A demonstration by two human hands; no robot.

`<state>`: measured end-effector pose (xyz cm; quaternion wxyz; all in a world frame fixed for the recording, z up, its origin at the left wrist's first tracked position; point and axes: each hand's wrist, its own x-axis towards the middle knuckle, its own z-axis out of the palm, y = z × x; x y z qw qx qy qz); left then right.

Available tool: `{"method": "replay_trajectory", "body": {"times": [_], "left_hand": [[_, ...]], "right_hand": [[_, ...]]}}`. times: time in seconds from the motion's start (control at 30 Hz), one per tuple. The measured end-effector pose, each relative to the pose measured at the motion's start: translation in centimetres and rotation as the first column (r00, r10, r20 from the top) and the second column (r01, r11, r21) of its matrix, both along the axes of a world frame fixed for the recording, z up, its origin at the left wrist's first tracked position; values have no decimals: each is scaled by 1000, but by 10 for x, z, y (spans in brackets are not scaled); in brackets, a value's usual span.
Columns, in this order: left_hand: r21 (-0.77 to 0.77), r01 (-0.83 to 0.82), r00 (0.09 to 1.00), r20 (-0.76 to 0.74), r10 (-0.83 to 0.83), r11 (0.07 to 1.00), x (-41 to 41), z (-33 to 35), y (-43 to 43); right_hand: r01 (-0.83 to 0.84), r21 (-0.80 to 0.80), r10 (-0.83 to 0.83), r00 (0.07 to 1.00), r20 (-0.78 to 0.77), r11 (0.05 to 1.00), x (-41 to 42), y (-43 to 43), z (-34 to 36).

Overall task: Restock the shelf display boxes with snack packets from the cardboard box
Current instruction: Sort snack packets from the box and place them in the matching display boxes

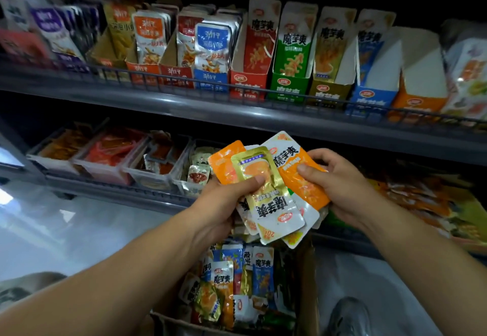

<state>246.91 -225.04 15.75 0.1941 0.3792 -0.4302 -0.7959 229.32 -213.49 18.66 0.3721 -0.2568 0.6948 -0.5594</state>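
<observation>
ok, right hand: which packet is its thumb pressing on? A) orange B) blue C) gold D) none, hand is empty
A: the right hand pinches the orange packet with its thumb on top, while the gold packet sits under the thumb of the left hand.

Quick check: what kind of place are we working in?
Most likely a shop's snack aisle: a grey metal shelf with a wire front rail carries rows of open printed card display boxes, and a brown cardboard box of mixed snack packets stands below.
</observation>
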Motion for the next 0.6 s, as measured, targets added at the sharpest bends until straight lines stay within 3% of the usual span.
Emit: {"method": "replay_trajectory", "body": {"times": [0.23, 0.5, 0.6], "left_hand": [[176, 44, 994, -105, -26, 983, -8, 28, 5], [128, 19, 996, -86, -8, 992, -12, 50, -3], [124, 27, 997, -77, -18, 992, -13, 56, -5]], "right_hand": [[138, -99, -137, 990, 14, 986, 20, -3, 13], [308, -203, -257, 935, 243, 929, 5, -6, 45], [347, -220, -290, 922, 256, 912, -8, -5, 52]]}}
